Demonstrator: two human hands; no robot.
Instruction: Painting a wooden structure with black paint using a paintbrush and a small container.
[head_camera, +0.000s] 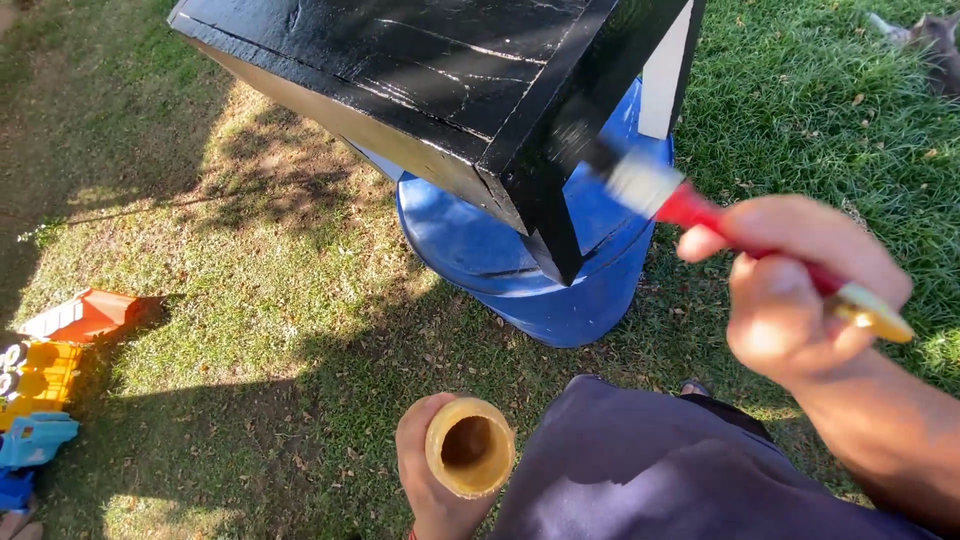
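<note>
A red-handled paintbrush (700, 215) is gripped in the closed right hand (800, 290), its long axis running up-left so the bristles touch the black-painted wooden piece (420, 70) (propped on a blue barrel (520, 290)). A yellow tube (470, 447) is clasped in the left hand (430, 480), lower and farther away, above grass (250, 280).

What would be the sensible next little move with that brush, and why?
Probably draw the paintbrush down the black box's corner edge: the right hand holds its bristles against that edge, while the left hand keeps the yellow cup low and aside.
</note>
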